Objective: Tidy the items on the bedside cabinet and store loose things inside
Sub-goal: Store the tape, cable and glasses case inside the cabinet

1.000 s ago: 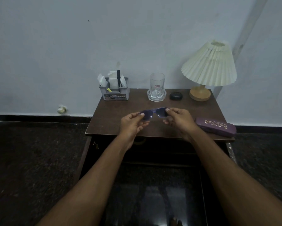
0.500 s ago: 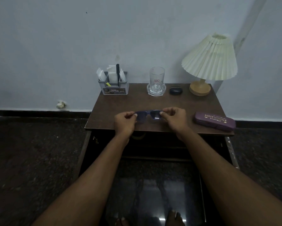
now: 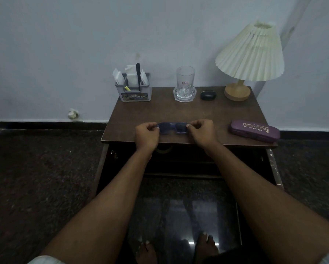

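Bare feet on dark glossy floor nearest; left hand and right hand pinching opposite ends of blue plastic-framed sunglasses above front edge of brown wooden bedside cabinet; purple hard spectacle case lying closed at right front; along rear edge, left to right: grey plastic organiser with papers and black pen, clear drinking glass on glass coaster, small black oval earbud case, cream pleated-shade lamp on round wooden base.

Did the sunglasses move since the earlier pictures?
Yes. The sunglasses came toward the cabinet top's front edge, farther from the glass.
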`<state>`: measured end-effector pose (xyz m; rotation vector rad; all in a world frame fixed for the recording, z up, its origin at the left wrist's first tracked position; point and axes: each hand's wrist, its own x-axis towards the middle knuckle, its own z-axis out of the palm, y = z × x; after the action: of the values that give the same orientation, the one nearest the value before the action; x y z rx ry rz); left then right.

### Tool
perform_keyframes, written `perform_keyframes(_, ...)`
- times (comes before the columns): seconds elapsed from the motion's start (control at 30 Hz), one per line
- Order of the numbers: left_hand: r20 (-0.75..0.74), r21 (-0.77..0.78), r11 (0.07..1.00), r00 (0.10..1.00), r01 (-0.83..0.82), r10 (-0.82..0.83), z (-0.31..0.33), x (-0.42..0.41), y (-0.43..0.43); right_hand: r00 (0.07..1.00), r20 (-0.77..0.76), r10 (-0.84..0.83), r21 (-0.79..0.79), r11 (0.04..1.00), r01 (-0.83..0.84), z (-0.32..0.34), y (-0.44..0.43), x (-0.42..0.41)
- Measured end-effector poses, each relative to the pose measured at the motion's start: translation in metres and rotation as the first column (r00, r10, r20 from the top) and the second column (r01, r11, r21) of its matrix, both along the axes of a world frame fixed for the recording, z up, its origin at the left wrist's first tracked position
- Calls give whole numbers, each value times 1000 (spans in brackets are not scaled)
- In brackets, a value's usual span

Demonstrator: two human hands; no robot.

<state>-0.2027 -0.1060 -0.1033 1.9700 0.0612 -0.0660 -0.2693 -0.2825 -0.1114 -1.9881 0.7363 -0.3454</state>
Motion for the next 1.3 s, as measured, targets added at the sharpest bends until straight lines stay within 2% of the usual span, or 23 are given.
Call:
perform_keyframes(0.27,26,139,989,998,52,-56,5,-7,0,999,-36,3,-62,998,-5,2,2,0)
perform_keyframes(0.33,112,197,980,992,32,-55,10,-12,-2,999,-36,-2,-54,999,0,4,2,-2)
perform_keyframes(0.43,349,215,976,931,30,-105,23,-25,-11,999,7,-45,-44,998,45,14,-1,-7)
perform_keyframes(0.53,440,114,974,869,195,-226,34,-46,-36,992,98,-74,-101,991,84,34,-13,-18)
perform_keyframes(0.67,335,-22,893,845,450,-417,35,-89,-85,980,192,-53,-187,978,89,62,-42,-45)
perform_keyframes(0.77,236,-45,841,824,539,-515,30,-115,-119,996,93,13,-304,952,16,72,-72,-76)
perform_keyframes(1.0,156,57,850,836,524,-526,20,-119,-163,988,-144,49,-468,877,-111,70,-145,-143)
perform_keyframes(1.13,-4,21,837,838,546,-546,7,-104,-174,957,-276,85,-521,824,-223,58,-155,-148)
perform_keyframes(1.3,-101,-74,810,803,582,-587,-6,-94,-173,955,-281,91,-582,775,-245,41,-155,-137)
